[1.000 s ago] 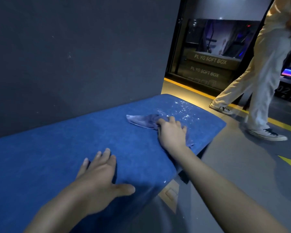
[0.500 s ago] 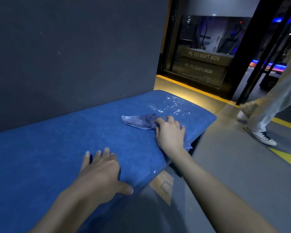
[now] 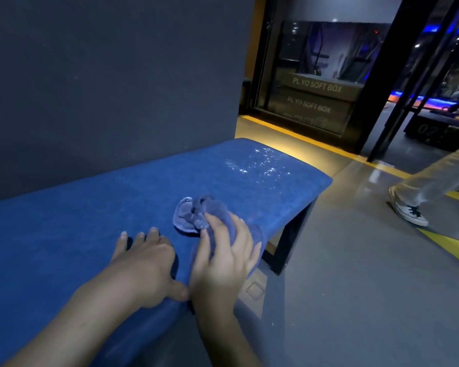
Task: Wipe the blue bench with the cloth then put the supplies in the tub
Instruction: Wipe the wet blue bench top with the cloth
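1. Since the frame half a second back, I note the right hand (image 3: 220, 263) has drawn the cloth toward the body, away from the far end of the bench. It now sits just beside the left hand, where before the two were well apart. The passer-by has moved almost out of view at the right edge.

2. Position of the task item: the crumpled, grey-blue terry cloth (image 3: 196, 217) lies on the long blue upholstered bench (image 3: 64, 234), near its front edge and somewhat short of the far end.

3. Grip, right: fingers curled over and bunching the cloth, part of which spills out beyond the fingertips. I judge it held, pressed to the seat.

4. Grip, left: the left hand (image 3: 143, 263) rests flat on the bench, fingers spread, holding nothing; thumb tip touches or nearly touches the right hand.

5. Governing relation: a glistening wet patch (image 3: 257, 162) remains at the far end of the bench, straight ahead of the cloth along the bench's long axis. The right hand is the nearer and already has the cloth; in my judgement the next stroke runs outward along that axis.

6. Progress: wiping is in hand and unfinished. No tub or other supplies are in view.

7. Hazard: a person's leg and white sneaker (image 3: 408, 211) stand on the floor to the right, well apart from the bench.
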Motion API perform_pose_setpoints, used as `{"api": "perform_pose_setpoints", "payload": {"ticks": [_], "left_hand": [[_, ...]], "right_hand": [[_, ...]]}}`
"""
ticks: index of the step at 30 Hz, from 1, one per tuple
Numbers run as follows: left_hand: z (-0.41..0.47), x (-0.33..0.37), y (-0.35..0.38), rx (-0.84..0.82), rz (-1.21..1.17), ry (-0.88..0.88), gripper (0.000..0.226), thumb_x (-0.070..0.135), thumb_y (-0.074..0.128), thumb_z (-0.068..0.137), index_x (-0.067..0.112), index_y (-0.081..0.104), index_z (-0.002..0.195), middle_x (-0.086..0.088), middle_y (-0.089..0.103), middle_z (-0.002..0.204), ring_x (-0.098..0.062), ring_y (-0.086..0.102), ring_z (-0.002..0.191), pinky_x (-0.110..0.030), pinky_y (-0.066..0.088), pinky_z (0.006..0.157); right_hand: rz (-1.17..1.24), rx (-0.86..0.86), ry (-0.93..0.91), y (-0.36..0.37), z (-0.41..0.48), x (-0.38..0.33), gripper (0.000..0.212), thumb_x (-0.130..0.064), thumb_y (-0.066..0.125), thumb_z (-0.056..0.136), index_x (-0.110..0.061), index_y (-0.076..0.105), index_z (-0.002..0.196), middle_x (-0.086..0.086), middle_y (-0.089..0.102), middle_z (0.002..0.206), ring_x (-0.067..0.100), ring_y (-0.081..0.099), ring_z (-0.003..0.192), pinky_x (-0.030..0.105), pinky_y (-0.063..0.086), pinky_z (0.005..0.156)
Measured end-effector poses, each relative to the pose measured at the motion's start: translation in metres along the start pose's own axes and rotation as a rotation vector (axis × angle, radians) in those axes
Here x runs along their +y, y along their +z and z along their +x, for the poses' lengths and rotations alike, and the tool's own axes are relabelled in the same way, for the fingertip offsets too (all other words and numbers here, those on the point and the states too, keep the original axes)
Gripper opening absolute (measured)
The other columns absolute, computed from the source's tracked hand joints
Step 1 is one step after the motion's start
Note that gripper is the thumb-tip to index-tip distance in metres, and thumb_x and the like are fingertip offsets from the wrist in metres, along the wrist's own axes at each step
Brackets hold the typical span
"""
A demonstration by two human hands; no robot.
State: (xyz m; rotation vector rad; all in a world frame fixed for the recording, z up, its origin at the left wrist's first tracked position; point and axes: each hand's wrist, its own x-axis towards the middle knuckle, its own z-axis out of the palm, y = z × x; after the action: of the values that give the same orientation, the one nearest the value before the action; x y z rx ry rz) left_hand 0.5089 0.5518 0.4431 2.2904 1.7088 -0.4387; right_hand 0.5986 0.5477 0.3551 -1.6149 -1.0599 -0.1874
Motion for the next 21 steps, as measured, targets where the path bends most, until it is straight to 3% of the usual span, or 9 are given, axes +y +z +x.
{"api": "perform_pose_setpoints", "payload": {"ticks": [4, 7, 10, 11, 14, 18, 21], "left_hand": [[-0.001, 0.002, -0.003, -0.024, 0.027, 0.005, 0.074, 0.059, 0.058, 0.079, 0.013, 0.036, 0.133, -0.009, 0.008, 0.158, -0.023, 0.010, 0.146, -0.044, -0.003, 0.119], [-0.002, -0.001, -0.006, -0.042, 0.031, 0.028, 0.061, 0.061, 0.056, 0.078, 0.017, 0.044, 0.118, -0.004, 0.022, 0.150, -0.019, 0.020, 0.141, -0.043, -0.004, 0.119], [0.002, 0.001, -0.010, -0.062, 0.068, 0.040, 0.070, 0.065, 0.055, 0.077, 0.015, 0.041, 0.124, -0.004, 0.032, 0.139, -0.022, 0.028, 0.136, -0.046, -0.003, 0.120], [0.007, 0.002, -0.011, -0.059, 0.082, 0.046, 0.078, 0.066, 0.055, 0.076, 0.012, 0.038, 0.131, -0.008, 0.030, 0.143, -0.024, 0.026, 0.138, -0.046, -0.002, 0.120], [0.027, 0.014, -0.020, -0.070, 0.130, 0.077, 0.102, 0.067, 0.056, 0.074, 0.006, 0.018, 0.147, -0.015, -0.002, 0.159, -0.030, 0.002, 0.147, -0.046, -0.005, 0.118], [0.065, 0.036, -0.042, -0.053, 0.122, 0.170, 0.108, 0.067, 0.055, 0.075, 0.004, 0.010, 0.150, -0.019, -0.008, 0.158, -0.028, -0.007, 0.147, -0.045, -0.005, 0.118], [0.099, 0.040, -0.060, -0.027, 0.126, 0.199, 0.106, 0.066, 0.055, 0.076, 0.001, 0.014, 0.149, -0.020, -0.008, 0.158, -0.030, -0.006, 0.147, -0.047, -0.004, 0.118]], "right_hand": [[-0.088, 0.011, -0.101, 0.001, 0.037, 0.029, 0.023, -0.035, 0.047, 0.086, -0.036, 0.060, 0.105, 0.001, 0.062, 0.118, 0.014, 0.048, 0.115, 0.048, 0.021, 0.110], [-0.192, -0.043, -0.006, -0.005, 0.075, 0.044, 0.028, -0.034, 0.044, 0.087, -0.029, 0.065, 0.104, 0.003, 0.063, 0.114, 0.022, 0.055, 0.112, 0.057, 0.033, 0.105], [-0.262, -0.190, 0.085, -0.008, 0.088, 0.038, 0.023, -0.030, 0.051, 0.090, -0.026, 0.066, 0.107, 0.004, 0.060, 0.119, 0.026, 0.053, 0.117, 0.053, 0.023, 0.111], [-0.296, -0.225, 0.041, -0.007, 0.083, 0.034, 0.021, -0.030, 0.052, 0.090, -0.027, 0.067, 0.104, 0.005, 0.062, 0.117, 0.026, 0.056, 0.116, 0.053, 0.024, 0.110], [-0.372, -0.323, -0.177, -0.005, 0.070, 0.021, 0.029, -0.038, 0.042, 0.083, -0.030, 0.068, 0.092, 0.002, 0.067, 0.105, 0.026, 0.065, 0.099, 0.050, 0.033, 0.105], [-0.451, -0.632, -0.186, -0.007, 0.107, 0.026, 0.032, -0.040, 0.039, 0.094, -0.037, 0.055, 0.120, -0.002, 0.051, 0.131, 0.024, 0.044, 0.125, 0.050, 0.013, 0.114], [-0.572, -0.608, -0.106, -0.002, 0.151, 0.051, 0.032, -0.039, 0.042, 0.095, -0.039, 0.050, 0.126, -0.001, 0.048, 0.133, 0.024, 0.041, 0.128, 0.048, 0.018, 0.114]]}}
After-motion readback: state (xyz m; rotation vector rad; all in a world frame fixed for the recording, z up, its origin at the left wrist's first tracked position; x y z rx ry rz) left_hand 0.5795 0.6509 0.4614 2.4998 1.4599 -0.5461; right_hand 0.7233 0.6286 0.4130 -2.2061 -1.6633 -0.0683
